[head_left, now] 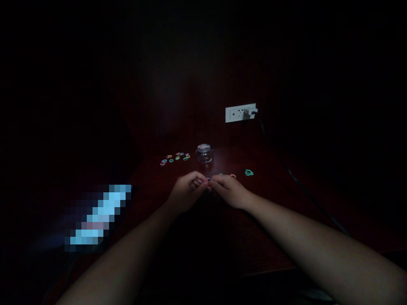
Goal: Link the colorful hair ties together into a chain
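"Pinching something that small seems to call for both hands, doesn't it?"

"Probably. The left hand (187,190) and right hand (229,189) meet at their fingertips, closed on a small coloured piece (209,183). I can't tell its shape; the fingers cover most of it."

"Why are the other fingers of the left hand curled in?"

"Perhaps so that thumb and forefinger can pinch precisely. The forearms come in from both sides, which likely helps steady the grip."

"And the coloured loops (177,158)?"

"They lie spread out on the surface (254,220), left of the jar (204,156). Spread like that, each should be easier to pick out. A green loop (249,173) lies to the right, with an orange loop (233,175) partly behind the right hand."

"What about the jar?"

"Upright, lid (204,146) on, just beyond the hands. That spot leaves the fingers room while staying within reach, I'd judge."

"The bright screen (108,212)?"

"Beside the left forearm, blurred, so I can't read it. It may add some light here."
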Tool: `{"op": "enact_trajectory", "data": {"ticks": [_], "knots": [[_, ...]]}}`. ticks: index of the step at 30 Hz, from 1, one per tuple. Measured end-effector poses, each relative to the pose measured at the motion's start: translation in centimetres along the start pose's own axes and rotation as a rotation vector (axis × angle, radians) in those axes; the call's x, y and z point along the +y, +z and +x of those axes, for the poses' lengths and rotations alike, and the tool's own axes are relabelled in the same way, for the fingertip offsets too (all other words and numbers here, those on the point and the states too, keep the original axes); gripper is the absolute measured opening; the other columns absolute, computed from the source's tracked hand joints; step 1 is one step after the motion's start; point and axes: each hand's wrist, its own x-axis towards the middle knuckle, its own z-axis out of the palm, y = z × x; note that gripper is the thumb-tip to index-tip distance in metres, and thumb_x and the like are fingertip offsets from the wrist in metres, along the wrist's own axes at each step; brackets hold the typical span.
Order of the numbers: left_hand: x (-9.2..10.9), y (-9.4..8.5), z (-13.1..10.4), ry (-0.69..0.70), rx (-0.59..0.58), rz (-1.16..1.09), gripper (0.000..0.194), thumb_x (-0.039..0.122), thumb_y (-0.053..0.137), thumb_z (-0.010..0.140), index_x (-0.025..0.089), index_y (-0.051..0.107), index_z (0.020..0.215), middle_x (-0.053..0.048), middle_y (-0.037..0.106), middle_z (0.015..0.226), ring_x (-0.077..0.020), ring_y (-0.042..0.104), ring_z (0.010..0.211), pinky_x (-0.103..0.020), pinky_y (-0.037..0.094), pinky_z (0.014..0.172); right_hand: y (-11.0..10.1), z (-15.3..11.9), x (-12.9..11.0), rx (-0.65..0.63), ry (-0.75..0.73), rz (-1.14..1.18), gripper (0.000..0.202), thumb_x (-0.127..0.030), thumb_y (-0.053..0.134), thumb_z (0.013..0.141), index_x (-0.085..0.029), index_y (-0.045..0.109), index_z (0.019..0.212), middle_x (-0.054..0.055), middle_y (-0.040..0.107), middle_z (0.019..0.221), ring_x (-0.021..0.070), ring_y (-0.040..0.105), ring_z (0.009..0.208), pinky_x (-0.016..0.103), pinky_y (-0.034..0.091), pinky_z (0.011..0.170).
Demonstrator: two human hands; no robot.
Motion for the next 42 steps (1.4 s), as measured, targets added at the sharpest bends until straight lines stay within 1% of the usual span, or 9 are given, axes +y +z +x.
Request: {"op": "enact_trajectory", "data": {"ticks": [3,7,9,14,16,21,29,35,42], "knots": [[0.15,-0.01,0.00,0.008,0.011,0.026,0.015,0.029,0.054,0.079,0.015,0.058,0.083,-0.003,0.066,0.073,-0.0119,0.060,0.065,-0.022,0.046,0.057,-0.02,-0.03,-0.01,0.009,-0.037,-0.042,0.021,-0.025,0.042,0.083,-0.015,0.050,0.067,-0.003,0.048,0.055,0.0072,0.043,0.050,0.018,0.030,0.046],[0.17,-0.06,0.03,0.013,0.017,0.053,0.015,0.028,0.054,0.078,0.015,0.059,0.084,-0.003,0.066,0.076,-0.0116,0.059,0.064,-0.021,0.046,0.057,0.06,-0.13,-0.13,0.018,-0.045,-0.041,0.007,-0.015,0.047,0.075,-0.015,0.051,0.070,-0.004,0.047,0.056,0.0068,0.040,0.050,0.018,0.030,0.047],[0.11,-0.09,0.04,0.015,0.019,0.062,0.015,0.028,0.054,0.078,0.015,0.059,0.084,-0.004,0.066,0.077,-0.0117,0.059,0.065,-0.021,0.046,0.057,0.12,-0.15,-0.19,0.022,-0.044,-0.036,0.004,-0.015,0.049,0.074,-0.015,0.051,0.070,-0.004,0.046,0.056,0.0067,0.040,0.050,0.018,0.029,0.047],[0.08,-0.09,0.04,0.023,0.035,0.080,0.014,0.027,0.056,0.077,0.015,0.060,0.083,-0.003,0.064,0.073,-0.0109,0.058,0.063,-0.021,0.045,0.056,0.09,-0.11,-0.26,0.014,-0.057,-0.036,0.022,-0.031,0.049,0.080,-0.015,0.048,0.064,-0.004,0.045,0.056,0.0074,0.039,0.052,0.019,0.029,0.047],[0.11,-0.05,0.04,0.023,0.043,0.080,0.015,0.028,0.056,0.076,0.015,0.060,0.082,-0.002,0.063,0.072,-0.0104,0.057,0.061,-0.020,0.045,0.054,0.03,-0.09,-0.23,0.017,-0.051,-0.037,0.026,-0.034,0.046,0.082,-0.016,0.047,0.063,-0.004,0.044,0.055,0.0076,0.039,0.051,0.019,0.028,0.047],[0.16,-0.03,0.06,0.021,0.041,0.104,0.015,0.028,0.056,0.076,0.015,0.061,0.082,-0.001,0.062,0.070,-0.0096,0.055,0.059,-0.019,0.043,0.053,-0.09,-0.09,-0.17,0.013,-0.065,-0.070,0.027,-0.031,0.043,0.084,-0.015,0.046,0.062,-0.004,0.042,0.054,0.0075,0.038,0.051,0.019,0.028,0.046],[0.25,-0.12,0.20,0.034,0.023,0.155,0.014,0.027,0.054,0.077,0.015,0.060,0.081,-0.001,0.062,0.070,-0.0101,0.055,0.060,-0.020,0.044,0.053,-0.15,-0.05,-0.16,-0.016,-0.065,-0.058,0.030,-0.033,0.041,0.084,-0.016,0.043,0.059,-0.004,0.037,0.052,0.0072,0.033,0.049,0.019,0.025,0.044],[0.15,-0.09,0.45,0.050,0.004,0.225,0.011,0.026,0.053,0.078,0.016,0.059,0.080,-0.001,0.062,0.072,-0.0106,0.055,0.061,-0.021,0.044,0.054,-0.16,-0.05,0.06,-0.036,-0.069,-0.065,0.027,-0.027,0.041,0.082,-0.016,0.039,0.057,-0.004,0.036,0.053,0.0075,0.033,0.050,0.020,0.026,0.046],[-0.17,0.12,0.60,0.027,0.041,0.196,0.011,0.026,0.051,0.079,0.017,0.058,0.079,0.000,0.061,0.070,-0.0103,0.055,0.062,-0.021,0.043,0.056,-0.25,-0.03,0.03,-0.041,-0.076,-0.057,0.026,-0.023,0.039,0.082,-0.016,0.040,0.057,-0.004,0.035,0.053,0.0077,0.033,0.051,0.021,0.027,0.048]]}}
